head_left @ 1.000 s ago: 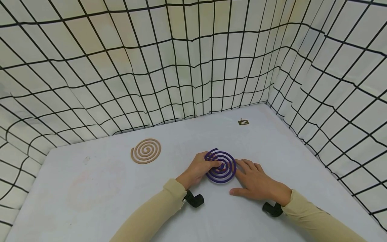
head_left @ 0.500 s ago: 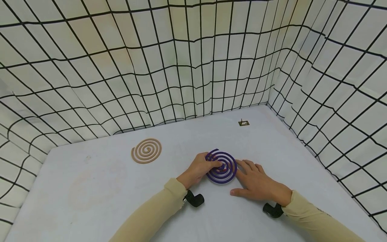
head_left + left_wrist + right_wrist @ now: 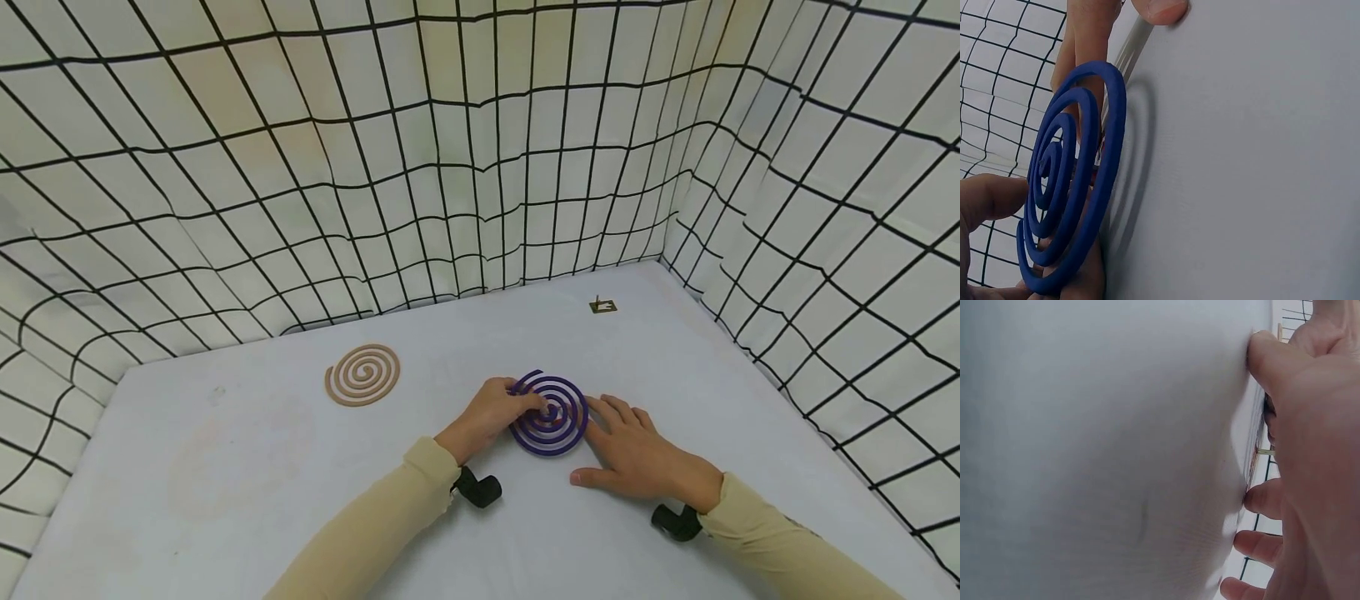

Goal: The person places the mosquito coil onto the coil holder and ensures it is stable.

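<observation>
A mosquito coil (image 3: 549,450), purple in the head view and blue in the left wrist view, is held flat a little above the table, its shadow beneath. My left hand (image 3: 483,417) pinches it, thumb on top near the centre and fingers underneath. My right hand (image 3: 637,450) rests on the table at the coil's right side. Its fingers are spread, and the index finger reaches under the coil's edge. A thin brass-coloured metal piece (image 3: 1264,451) shows near those fingers in the right wrist view; its full shape is hidden.
A brown mosquito coil (image 3: 363,375) lies flat on the white table (image 3: 240,500), left of the hands. Farther back at right lies a small brass coil stand (image 3: 602,306) with a raised prong. Black mesh (image 3: 480,167) over white cloth borders the table's back and right.
My left wrist has shifted slightly back and left, and its thumb looks more bent on the coil. The coil and my right hand are nearly unmoved.
</observation>
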A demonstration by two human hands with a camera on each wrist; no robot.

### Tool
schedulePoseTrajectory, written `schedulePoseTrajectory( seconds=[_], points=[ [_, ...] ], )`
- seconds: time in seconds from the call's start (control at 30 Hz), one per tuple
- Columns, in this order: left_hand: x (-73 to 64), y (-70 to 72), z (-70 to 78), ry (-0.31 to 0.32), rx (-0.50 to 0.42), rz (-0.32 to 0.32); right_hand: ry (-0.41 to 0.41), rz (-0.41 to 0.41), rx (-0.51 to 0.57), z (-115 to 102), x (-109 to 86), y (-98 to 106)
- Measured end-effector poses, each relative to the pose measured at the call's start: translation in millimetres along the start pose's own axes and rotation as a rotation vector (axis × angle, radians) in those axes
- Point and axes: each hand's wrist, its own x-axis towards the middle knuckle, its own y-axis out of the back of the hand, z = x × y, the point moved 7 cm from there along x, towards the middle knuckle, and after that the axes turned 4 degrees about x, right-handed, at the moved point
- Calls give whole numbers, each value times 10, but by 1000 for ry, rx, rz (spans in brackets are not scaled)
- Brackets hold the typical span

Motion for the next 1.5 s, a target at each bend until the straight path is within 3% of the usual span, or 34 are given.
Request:
schedulePoseTrajectory(
  seconds=[0.47, 0.7, 1.0, 1.5],
  points=[
    [-28, 173, 25, 8, 70, 56, 22, 32, -32, 5, 1, 1],
    [-20, 275, 12, 4, 42, 104, 23, 35, -25, 1, -1, 10],
    [-33, 382, -15, 12, -32, 104, 24, 27, -14, -4, 7, 13],
    [-161, 684, -99, -18, -48, 196, 61, 57, 3, -2, -23, 61]
  ],
)
